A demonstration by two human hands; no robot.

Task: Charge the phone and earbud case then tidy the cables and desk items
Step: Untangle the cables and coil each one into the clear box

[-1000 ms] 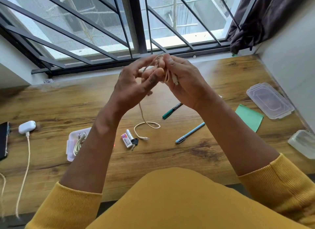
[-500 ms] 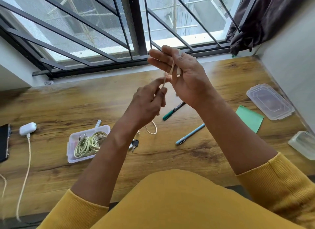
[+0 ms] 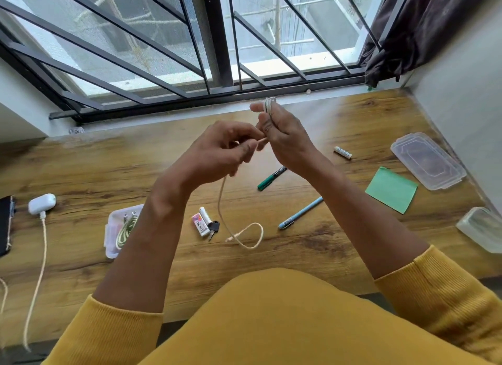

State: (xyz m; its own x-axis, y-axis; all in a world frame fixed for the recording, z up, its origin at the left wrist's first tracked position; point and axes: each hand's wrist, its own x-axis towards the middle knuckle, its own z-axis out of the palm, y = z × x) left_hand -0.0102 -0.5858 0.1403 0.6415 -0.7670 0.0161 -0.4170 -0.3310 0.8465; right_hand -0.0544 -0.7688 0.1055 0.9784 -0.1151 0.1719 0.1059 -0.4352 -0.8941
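Both hands are raised above the desk (image 3: pixel 81 174): the right hand (image 3: pixel 285 136) grips cream cable (image 3: pixel 220 199) loops wound round its fingers, while the left hand (image 3: pixel 217 152) pinches the strand — its tail hangs roughly straight down (plug end curled on the wood).

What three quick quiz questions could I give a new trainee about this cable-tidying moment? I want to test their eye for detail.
1. True or false: the earbud case has a cable plugged in.
2. Which hand has the beige cable looped round its fingers: A left hand, B right hand?
3. Fill in: the green-capped pen lies nearer the window than the ____ pen.

Key: 1 true; 2 B; 3 blue.
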